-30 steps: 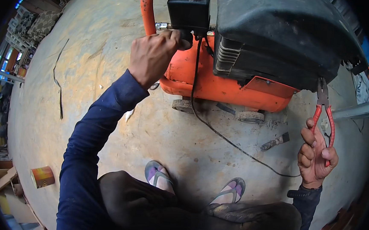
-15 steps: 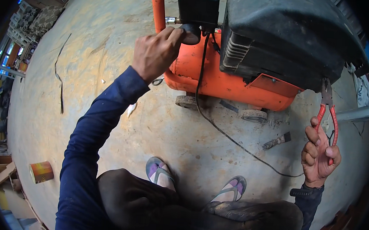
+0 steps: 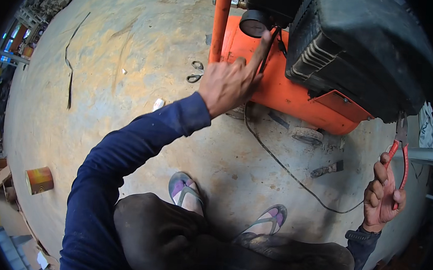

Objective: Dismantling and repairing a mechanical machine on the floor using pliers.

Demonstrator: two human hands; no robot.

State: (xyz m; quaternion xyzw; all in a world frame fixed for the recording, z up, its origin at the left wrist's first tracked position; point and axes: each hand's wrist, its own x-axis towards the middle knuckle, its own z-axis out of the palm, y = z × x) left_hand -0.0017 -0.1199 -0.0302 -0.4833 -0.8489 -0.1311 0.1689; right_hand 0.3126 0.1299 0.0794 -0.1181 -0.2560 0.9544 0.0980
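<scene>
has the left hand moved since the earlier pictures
Yes. Judged against the round black gauge, the left hand has shifted down the picture and slightly to the right, its index finger now extended.

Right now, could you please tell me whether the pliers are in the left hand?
No, the red-handled pliers are in the right hand, while the left hand is near the round gauge.

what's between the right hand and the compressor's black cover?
Head view: red-handled pliers, held in the right hand, their jaws up at the lower edge of the black cover; can't tell if they touch it.
</scene>
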